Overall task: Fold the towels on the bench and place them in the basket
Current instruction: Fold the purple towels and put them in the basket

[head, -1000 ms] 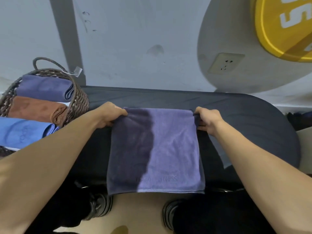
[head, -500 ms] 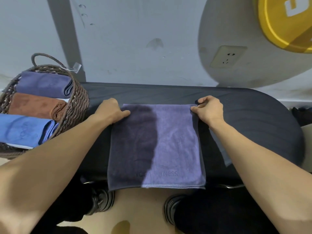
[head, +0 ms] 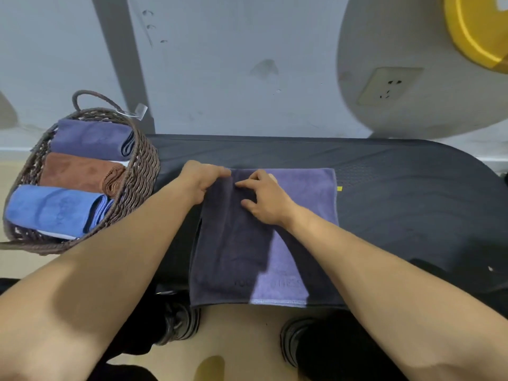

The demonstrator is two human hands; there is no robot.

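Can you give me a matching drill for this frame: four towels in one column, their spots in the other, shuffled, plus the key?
Things:
1. purple towel
2. brown towel
3. light blue towel
4. dark blue towel

Places:
A. in the basket, nearest the wall
B. spread on the bench, under both hands
C. in the basket, middle
D. in the basket, nearest the person

Pairs: 1-B, 2-C, 3-D, 4-A
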